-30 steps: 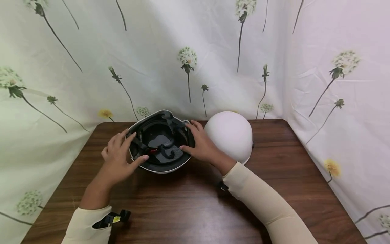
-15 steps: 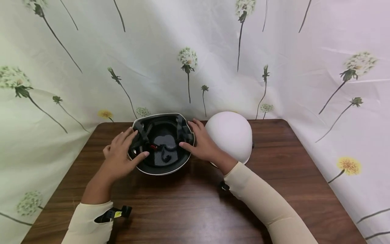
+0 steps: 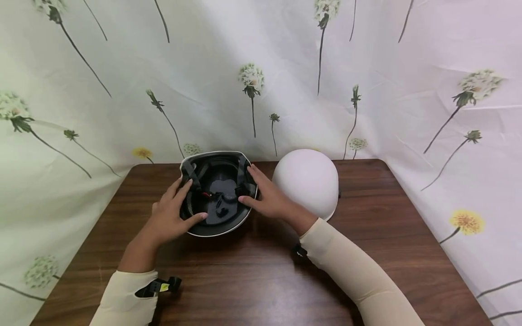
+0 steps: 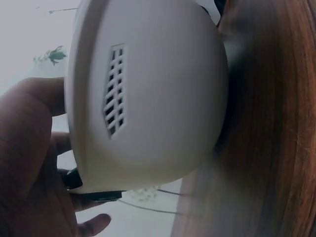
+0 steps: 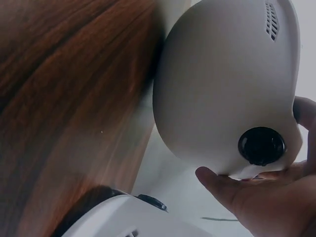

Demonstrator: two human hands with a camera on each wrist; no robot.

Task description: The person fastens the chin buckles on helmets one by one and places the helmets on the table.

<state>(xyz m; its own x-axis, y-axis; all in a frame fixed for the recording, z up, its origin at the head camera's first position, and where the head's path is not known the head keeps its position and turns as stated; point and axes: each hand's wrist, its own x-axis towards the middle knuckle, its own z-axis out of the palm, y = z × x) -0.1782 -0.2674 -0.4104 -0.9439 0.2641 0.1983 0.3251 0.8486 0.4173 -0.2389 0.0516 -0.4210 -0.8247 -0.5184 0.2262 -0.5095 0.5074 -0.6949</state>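
A white helmet lies upside down near the back of the table, its black lining and straps facing up. My left hand holds its left rim, thumb over the edge and fingers spread along the side. On the right rim, my right hand grips with the thumb inside and the fingers toward the back. Vent slots show on the shell in the left wrist view. The right wrist view shows a round black knob on the shell near my fingers. A second white helmet sits dome up just right of my right hand.
The brown wooden table runs back to a flower-printed cloth hanging close behind both helmets. Another cloth wall borders the table's right side.
The upturned helmet has turned and levelled between my hands, its back edge now straighter across. My left hand has shifted slightly right and nearer. The second helmet has stayed put.
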